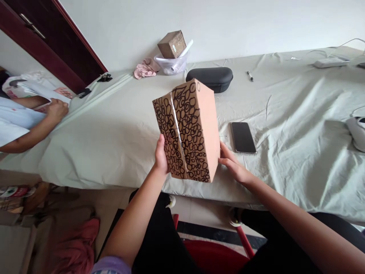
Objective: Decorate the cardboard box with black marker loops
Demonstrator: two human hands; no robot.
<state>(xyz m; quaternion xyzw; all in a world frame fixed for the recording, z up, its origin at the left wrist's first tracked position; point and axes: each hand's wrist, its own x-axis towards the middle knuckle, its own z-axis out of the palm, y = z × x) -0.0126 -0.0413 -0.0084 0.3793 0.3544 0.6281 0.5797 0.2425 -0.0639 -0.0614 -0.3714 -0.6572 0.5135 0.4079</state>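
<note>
A cardboard box is held tilted above the cloth-covered table. Its front-facing side is covered with hand-drawn black loops, and a seam with a light strip runs down the middle. My left hand grips the box's lower left edge, thumb up along the side and the other fingers hidden behind it. At the lower right side, my right hand has its fingertips against the box, partly out of sight behind its edge. A dark smartphone lies just right of the box.
Behind the box sits a black hard case, with a marker to its right. A plastic tub bears a smaller box, beside a pink cloth. On the left, another person's hand holds paper. A white device lies far right.
</note>
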